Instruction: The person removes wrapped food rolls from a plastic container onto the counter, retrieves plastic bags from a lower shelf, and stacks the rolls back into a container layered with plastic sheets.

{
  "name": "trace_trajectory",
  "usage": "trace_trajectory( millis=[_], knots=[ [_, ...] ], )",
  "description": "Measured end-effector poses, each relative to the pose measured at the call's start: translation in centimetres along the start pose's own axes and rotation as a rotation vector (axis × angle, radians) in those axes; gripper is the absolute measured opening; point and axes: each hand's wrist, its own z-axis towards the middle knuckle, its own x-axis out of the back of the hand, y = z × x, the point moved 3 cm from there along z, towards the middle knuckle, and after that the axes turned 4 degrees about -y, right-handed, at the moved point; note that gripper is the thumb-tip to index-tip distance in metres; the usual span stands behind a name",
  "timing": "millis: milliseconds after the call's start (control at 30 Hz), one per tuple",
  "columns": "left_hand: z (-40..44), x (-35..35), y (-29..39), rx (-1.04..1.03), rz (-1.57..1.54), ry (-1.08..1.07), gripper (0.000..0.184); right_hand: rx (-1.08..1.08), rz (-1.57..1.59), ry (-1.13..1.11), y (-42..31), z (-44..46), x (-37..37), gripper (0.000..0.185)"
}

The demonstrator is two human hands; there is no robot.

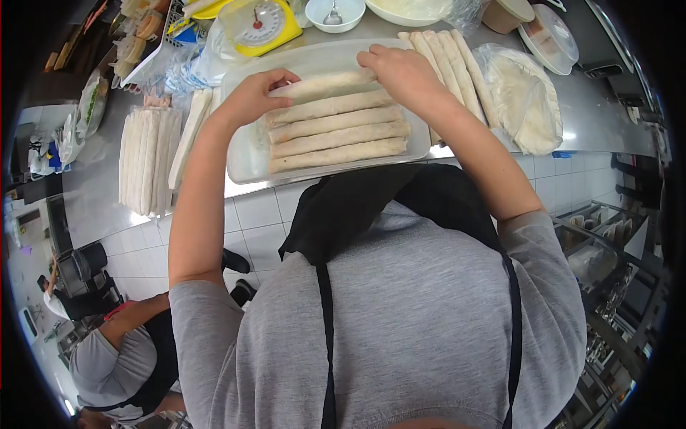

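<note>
A long, pale wrapped roll [325, 85] spans the gap between my two hands, over the far side of a clear plastic tray [239, 168]. My left hand [255, 98] pinches its left end between thumb and fingers. At the other end, the fingers of my right hand [404, 74] close on the roll. Several similar rolls [336, 129] lie side by side in the tray, nearer my body. Right of the tray, more long rolls [457, 71] rest in a row on the steel table.
Left of the tray lie a stack of pale rolls [146, 161] and a single strip-like roll [189, 139]. Behind stand a yellow scale [261, 25] and a white bowl [334, 14]. A plastic-covered pale dough mass [525, 100] is at right. Another person [136, 350] is at lower left.
</note>
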Motion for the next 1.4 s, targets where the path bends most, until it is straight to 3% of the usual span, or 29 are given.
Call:
trace_trajectory(
  millis=[100,167,300,367,500,567,633,700,767,800,867,1000,1167,1200,1267,1400],
  knots=[
    [0.5,-1.1,-1.0,0.043,-0.023,-0.039,0.039,0.022,-0.194,-0.031,0.2,0.4,-1.5,0.016],
    [0.8,-1.8,-1.5,-0.049,0.012,-0.049,0.038,0.089,-0.307,-0.122,0.6,0.4,-2.5,0.013],
    [0.6,-1.8,-2.2,-0.065,-0.085,-0.063,0.039,0.095,-0.298,-0.165,0.7,0.3,-2.7,0.011],
    [0.4,-1.7,-1.5,-0.098,0.123,-0.025,0.043,0.078,-0.288,-0.222,0.4,0.1,-2.5,0.012],
    [1.1,-2.0,-1.4,-0.149,0.128,-0.085,0.046,0.064,-0.322,-0.224,0.7,-0.7,-1.8,0.015],
    [1.5,-2.2,-1.8,-0.090,0.166,-0.140,0.048,0.203,-0.109,0.330,1.1,-1.2,0.7,0.015],
    [1.3,-2.3,-1.8,-0.089,0.106,-0.118,0.050,-0.019,0.185,0.468,5.5,-1.6,3.2,0.016],
    [1.0,-2.6,-1.4,-0.081,0.044,-0.094,0.052,-0.367,0.202,0.538,12.1,-3.3,3.3,0.015],
    [0.7,-2.2,-0.8,-0.038,-0.048,-0.046,0.056,-0.573,0.249,0.315,21.1,-4.5,-0.7,0.024],
    [0.9,-2.1,-0.9,-0.039,-0.046,-0.049,0.056,-0.576,0.250,0.317,22.0,-4.1,-1.8,0.024],
    [1.2,-1.4,-0.7,-0.190,0.069,0.015,0.055,-0.665,0.130,0.102,23.4,-3.4,-3.3,0.043],
    [0.5,-0.9,2.5,-0.147,0.092,0.074,0.051,-0.731,0.105,0.000,24.3,-1.3,-4.7,0.057],
    [-0.1,-1.2,4.5,-0.195,0.107,0.086,0.047,-0.821,0.603,-0.101,25.9,-0.9,-5.3,0.077],
    [-0.1,-1.3,4.8,-0.191,0.107,0.089,0.047,-0.816,0.604,-0.103,25.6,-1.1,-5.0,0.077],
    [0.0,-1.5,5.5,-0.226,0.114,0.082,0.048,-0.722,0.613,0.084,24.0,-2.3,-3.2,0.059],
    [1.1,-2.7,7.5,-0.338,0.096,0.087,0.048,-0.557,0.675,0.087,20.8,-5.7,2.1,0.046]
  ],
)
